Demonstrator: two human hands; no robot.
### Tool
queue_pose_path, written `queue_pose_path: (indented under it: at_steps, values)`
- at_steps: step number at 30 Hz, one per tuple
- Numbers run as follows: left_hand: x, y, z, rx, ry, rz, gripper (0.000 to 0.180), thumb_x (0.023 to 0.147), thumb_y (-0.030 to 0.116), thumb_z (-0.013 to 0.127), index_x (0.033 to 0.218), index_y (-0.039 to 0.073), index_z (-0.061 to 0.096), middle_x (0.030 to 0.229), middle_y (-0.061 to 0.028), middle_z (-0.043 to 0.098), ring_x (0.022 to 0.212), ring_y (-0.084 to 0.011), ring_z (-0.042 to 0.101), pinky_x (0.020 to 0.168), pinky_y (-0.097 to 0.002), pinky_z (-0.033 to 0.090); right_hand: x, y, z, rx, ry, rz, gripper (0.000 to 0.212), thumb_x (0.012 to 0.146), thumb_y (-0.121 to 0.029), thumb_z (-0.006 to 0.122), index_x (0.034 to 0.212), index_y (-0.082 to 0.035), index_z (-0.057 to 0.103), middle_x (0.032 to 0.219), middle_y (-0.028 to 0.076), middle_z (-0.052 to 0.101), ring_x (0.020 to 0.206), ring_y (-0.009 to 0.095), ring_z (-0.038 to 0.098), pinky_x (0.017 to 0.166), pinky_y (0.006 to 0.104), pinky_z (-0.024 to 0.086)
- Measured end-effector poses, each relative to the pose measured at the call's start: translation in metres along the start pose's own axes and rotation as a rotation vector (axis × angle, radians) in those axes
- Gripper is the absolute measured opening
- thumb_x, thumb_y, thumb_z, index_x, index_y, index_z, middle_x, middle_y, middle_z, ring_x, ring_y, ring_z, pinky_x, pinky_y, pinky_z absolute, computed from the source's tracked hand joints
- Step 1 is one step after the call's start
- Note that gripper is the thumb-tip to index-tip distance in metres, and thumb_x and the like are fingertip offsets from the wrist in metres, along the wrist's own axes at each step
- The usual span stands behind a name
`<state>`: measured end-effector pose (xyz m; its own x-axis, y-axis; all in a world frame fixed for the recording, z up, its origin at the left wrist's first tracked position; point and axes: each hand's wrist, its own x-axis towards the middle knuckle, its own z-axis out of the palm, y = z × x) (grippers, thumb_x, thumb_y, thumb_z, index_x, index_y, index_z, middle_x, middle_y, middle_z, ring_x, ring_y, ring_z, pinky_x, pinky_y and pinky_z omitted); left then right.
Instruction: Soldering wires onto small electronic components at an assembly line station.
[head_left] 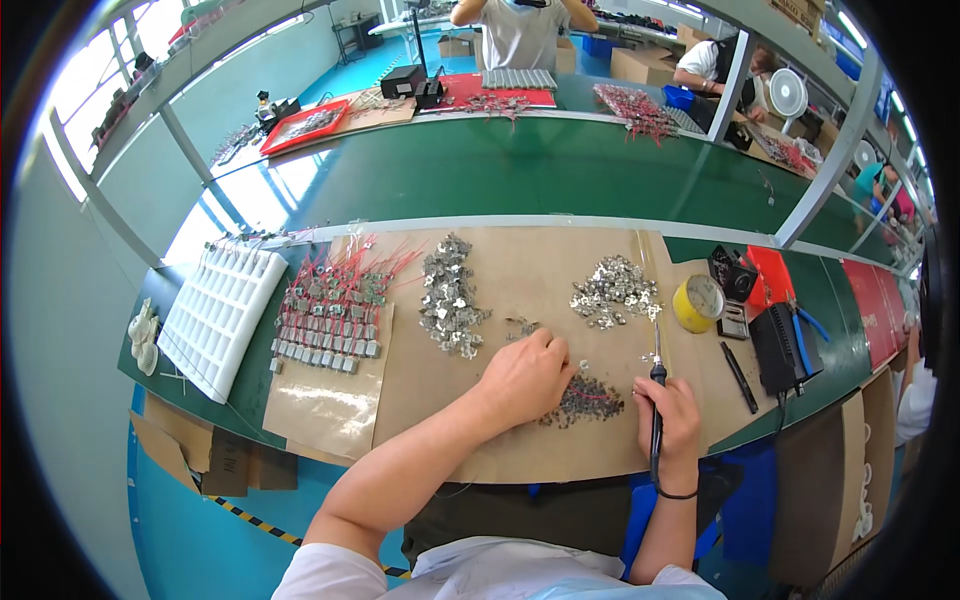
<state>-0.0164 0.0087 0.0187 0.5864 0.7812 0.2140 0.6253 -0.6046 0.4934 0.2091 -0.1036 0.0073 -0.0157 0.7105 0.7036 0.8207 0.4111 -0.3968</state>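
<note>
My right hand [670, 415] is wrapped round the black handle of a soldering iron [658, 374], whose metal tip points away from me, below a pile of small silvery metal parts [615, 290]. My left hand [530, 375] is closed, knuckles up, over the brown work sheet [470, 410]. Whatever its fingers hold is hidden. Right beside it lies a pile of small dark parts [590, 400] with some red among them. A few loose small parts [520, 327] rest just beyond the left hand. Farther left is a tall heap of silvery metal pieces [450, 295].
Rows of small grey parts with red wires [325, 320] and a white compartment tray [220, 315] stand at left. At right are a yellow round tin [698, 303], a black pen-like tool [739, 377], blue-handled pliers [800, 335], a black box [775, 345] and a red bin [767, 273]. Other people sit beyond.
</note>
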Motion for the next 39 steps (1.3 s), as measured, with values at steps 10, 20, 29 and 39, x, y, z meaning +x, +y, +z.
queue_pose_path:
  at_steps: [10,20,29,39]
  values:
    - [0.013,-0.009,-0.018,0.017,0.089,-0.035,0.028,0.093,0.011,0.068,0.117,-0.001,0.059,0.099,-0.0221,0.070,0.095,-0.0409,0.070,0.079,-0.0487,0.058,0.012,0.007,0.006,-0.029,0.020,-0.054,0.032,0.081,0.013,0.077,0.110,-0.002,0.072,0.088,0.016,0.070,0.079,0.036,0.064,0.071,0.0420,0.053]
    - [0.004,-0.025,-0.022,0.396,0.010,-0.140,0.018,0.083,0.004,0.067,0.100,-0.002,0.062,0.103,-0.0230,0.063,0.086,-0.0367,0.073,0.073,-0.0423,0.062,0.003,0.002,0.003,-0.049,-0.010,-0.026,0.035,0.079,0.011,0.078,0.110,-0.003,0.072,0.090,0.013,0.071,0.078,0.035,0.064,0.070,0.0431,0.053]
    - [0.006,-0.045,-0.045,0.424,-0.045,-0.367,0.023,0.087,0.007,0.067,0.108,-0.002,0.064,0.109,-0.0243,0.066,0.096,-0.0407,0.074,0.083,-0.0467,0.061,0.003,0.000,0.003,-0.003,0.029,0.007,0.033,0.080,0.011,0.076,0.110,-0.004,0.072,0.085,0.014,0.069,0.080,0.037,0.064,0.073,0.0440,0.053]
    - [0.003,-0.029,-0.052,0.332,0.265,-0.223,0.019,0.097,0.013,0.064,0.107,-0.002,0.060,0.107,-0.0270,0.069,0.093,-0.0399,0.074,0.076,-0.0466,0.061,0.003,0.004,0.001,0.009,0.006,0.002,0.033,0.080,0.012,0.076,0.110,-0.003,0.071,0.086,0.013,0.070,0.079,0.035,0.064,0.073,0.0420,0.053]
